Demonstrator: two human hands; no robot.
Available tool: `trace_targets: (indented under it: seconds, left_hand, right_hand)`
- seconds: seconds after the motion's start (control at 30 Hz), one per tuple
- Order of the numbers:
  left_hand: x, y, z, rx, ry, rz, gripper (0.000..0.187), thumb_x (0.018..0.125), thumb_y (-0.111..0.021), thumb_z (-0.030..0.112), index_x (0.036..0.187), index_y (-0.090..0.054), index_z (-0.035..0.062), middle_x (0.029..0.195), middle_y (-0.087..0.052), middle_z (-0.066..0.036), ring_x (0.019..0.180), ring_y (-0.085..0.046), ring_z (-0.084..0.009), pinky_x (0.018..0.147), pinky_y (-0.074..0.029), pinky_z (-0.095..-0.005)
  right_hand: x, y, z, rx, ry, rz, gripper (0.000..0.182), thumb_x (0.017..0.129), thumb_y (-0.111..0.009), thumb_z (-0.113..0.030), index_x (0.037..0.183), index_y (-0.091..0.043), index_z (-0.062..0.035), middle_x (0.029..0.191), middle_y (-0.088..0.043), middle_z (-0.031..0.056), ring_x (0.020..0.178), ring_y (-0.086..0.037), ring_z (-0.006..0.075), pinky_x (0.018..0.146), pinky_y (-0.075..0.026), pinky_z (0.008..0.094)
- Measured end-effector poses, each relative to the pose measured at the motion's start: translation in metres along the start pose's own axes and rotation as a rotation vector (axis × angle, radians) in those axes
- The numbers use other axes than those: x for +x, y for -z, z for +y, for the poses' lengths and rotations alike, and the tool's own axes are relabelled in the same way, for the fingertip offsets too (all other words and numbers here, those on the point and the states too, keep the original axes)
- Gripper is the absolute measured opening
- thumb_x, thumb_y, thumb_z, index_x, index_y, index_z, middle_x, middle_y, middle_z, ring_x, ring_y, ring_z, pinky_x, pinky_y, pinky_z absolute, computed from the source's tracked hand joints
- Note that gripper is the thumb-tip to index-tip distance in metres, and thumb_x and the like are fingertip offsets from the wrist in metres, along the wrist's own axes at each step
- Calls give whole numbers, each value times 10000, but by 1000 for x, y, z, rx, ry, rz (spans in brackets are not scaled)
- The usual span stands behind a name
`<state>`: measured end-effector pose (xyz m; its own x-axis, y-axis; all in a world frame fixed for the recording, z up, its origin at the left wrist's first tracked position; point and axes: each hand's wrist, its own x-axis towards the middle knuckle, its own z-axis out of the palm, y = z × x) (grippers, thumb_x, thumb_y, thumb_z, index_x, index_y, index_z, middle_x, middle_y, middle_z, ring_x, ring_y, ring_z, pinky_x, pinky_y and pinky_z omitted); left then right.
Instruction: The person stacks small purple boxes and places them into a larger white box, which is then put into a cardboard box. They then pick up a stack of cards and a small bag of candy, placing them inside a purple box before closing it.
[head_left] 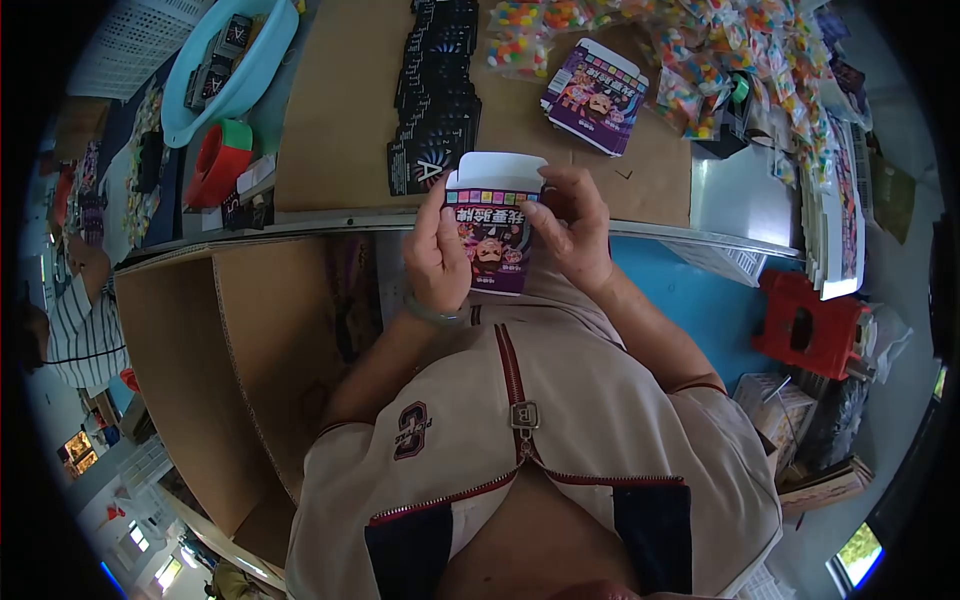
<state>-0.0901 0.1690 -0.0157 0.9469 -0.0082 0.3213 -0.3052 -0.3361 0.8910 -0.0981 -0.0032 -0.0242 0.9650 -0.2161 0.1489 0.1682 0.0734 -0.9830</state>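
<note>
Between my hands is a small purple cardboard box (492, 250) with colourful printing and a white flap standing out at its far end. My left hand (440, 262) grips its left side, thumb on the front face. On the other side, my right hand (578, 232) has its thumb on the front near the flap and its fingers at the upper right corner. Just beyond them on the cardboard-covered table lies a long overlapping row of black printed packs (435, 100). A stack of similar purple boxes (597, 98) sits farther right.
Clear bags of coloured candy (690, 70) are heaped at the back right. A light blue basin (262, 75) holding black packs and a red tape roll (222, 165) are at the left. Below stands an open carton (175, 350). A red stool (812, 325) is at right.
</note>
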Motion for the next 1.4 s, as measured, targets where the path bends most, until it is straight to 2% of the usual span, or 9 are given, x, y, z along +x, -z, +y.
trace_targets:
  seconds: [0.33,0.43,0.57,0.67,0.8,0.87,1.07,1.17,1.4]
  left_hand:
    - [-60,16,-29,-195,216,-159,271,988,-455,38,1218,-596,14,990,-650,-47,849,-574,-80,761,-466,-236]
    - [-67,22,-17,-625,630,-271,162,976,-525,55,1097,-618,3,980,-632,-21,842,-553,-60,743,-453,-210]
    - [-59,27,-42,-605,656,-308,132,968,-555,62,1054,-623,-9,938,-631,-18,829,-558,-58,727,-458,-204]
    - [-45,28,-32,-382,317,-310,127,936,-612,60,1029,-642,-22,905,-649,-30,825,-582,-60,719,-478,-209]
    - [-37,33,-11,-324,258,-217,104,881,-674,31,959,-665,-37,865,-667,-60,791,-605,-84,712,-501,-236]
    - [-38,40,-15,-259,233,-262,117,868,-684,18,969,-667,-38,860,-672,-67,780,-612,-90,704,-505,-243]
    - [-25,40,-14,-363,185,-491,124,835,-694,-4,954,-691,-38,813,-676,-48,774,-617,-69,676,-502,-229]
    - [-18,34,4,-476,518,-444,77,814,-697,-14,884,-702,-46,795,-669,-32,744,-600,-57,662,-486,-221]
    - [-26,31,-14,-597,535,-492,104,855,-635,-27,918,-716,-50,826,-678,-33,753,-606,-69,689,-485,-223]
  right_hand:
    - [-40,26,-9,-244,-260,-308,159,867,-696,-30,1003,-655,41,847,-668,89,746,-620,91,661,-513,249]
    - [-47,38,-5,-271,-339,-424,147,874,-675,-24,999,-658,53,884,-671,87,745,-623,93,659,-517,253]
    - [-47,23,-16,-42,-556,-198,165,868,-675,-35,1007,-657,53,885,-668,66,717,-612,86,616,-501,249]
    - [-28,28,-21,-60,-726,-344,182,849,-690,-17,1012,-652,55,877,-667,67,718,-614,86,607,-493,242]
    - [-32,31,-24,-103,-619,-396,147,840,-691,-1,977,-669,48,855,-669,55,713,-613,85,610,-494,244]
    - [-32,32,-29,-217,-192,-497,81,844,-685,-4,913,-685,39,820,-669,36,710,-600,67,606,-487,237]
    - [-25,25,-38,-125,-483,-443,54,816,-702,-4,859,-693,28,730,-647,34,700,-582,52,598,-476,226]
    - [-14,29,-44,-134,-623,-463,67,798,-696,6,862,-695,26,729,-646,36,687,-576,50,591,-469,220]
    - [-39,31,-20,-45,-402,-440,110,858,-625,31,933,-705,30,863,-692,64,730,-601,66,635,-490,221]
